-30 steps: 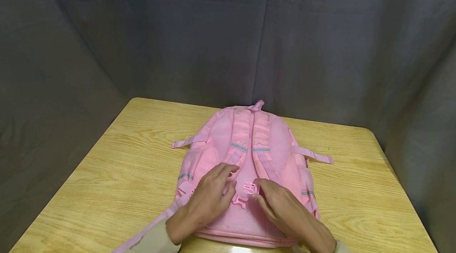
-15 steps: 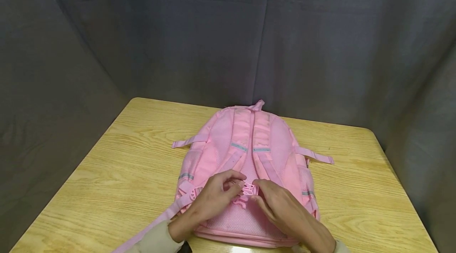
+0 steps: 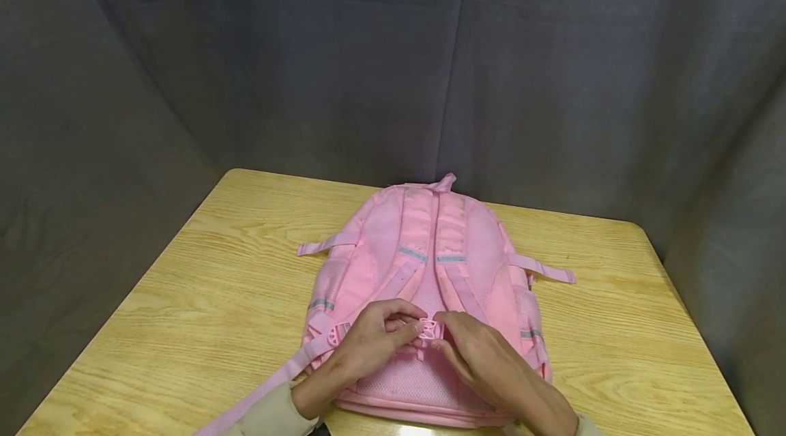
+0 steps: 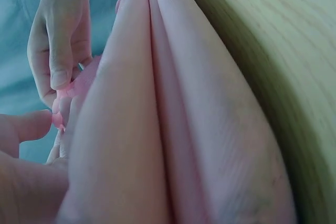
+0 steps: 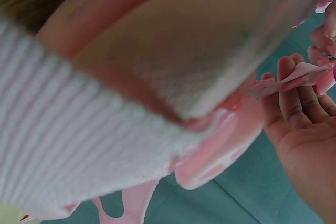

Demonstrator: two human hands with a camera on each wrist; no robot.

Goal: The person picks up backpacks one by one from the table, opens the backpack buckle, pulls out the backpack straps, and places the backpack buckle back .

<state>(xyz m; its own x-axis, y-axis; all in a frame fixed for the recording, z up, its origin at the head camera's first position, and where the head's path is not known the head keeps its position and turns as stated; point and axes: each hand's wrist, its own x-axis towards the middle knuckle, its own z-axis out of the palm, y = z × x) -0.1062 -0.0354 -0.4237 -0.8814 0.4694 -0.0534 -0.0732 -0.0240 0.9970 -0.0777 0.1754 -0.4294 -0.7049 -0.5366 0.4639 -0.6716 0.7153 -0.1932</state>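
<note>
A pink backpack (image 3: 424, 374) lies on the table with its shoulder straps facing up. Over its lower back panel, both hands meet at a pink plastic buckle (image 3: 431, 329). My left hand (image 3: 371, 340) pinches the buckle's left part between thumb and fingers. My right hand (image 3: 488, 351) pinches its right end. In the left wrist view, pink buckle parts (image 4: 59, 109) show between the two hands. In the right wrist view, a pink strap (image 5: 299, 77) runs across the fingers of my right hand (image 5: 310, 145) to the buckle. Fingers partly cover where the buckle halves meet.
A loose pink strap (image 3: 270, 381) with another buckle (image 3: 338, 333) trails left over the wooden table (image 3: 202, 299). Short side straps (image 3: 546, 268) stick out from the backpack. Dark cloth (image 3: 331, 81) hangs behind the table and along its sides.
My left hand has moved right and its fingers have closed onto the buckle. The prongs, in plain sight earlier, now sit against the part in my right hand, which stays nearly still.
</note>
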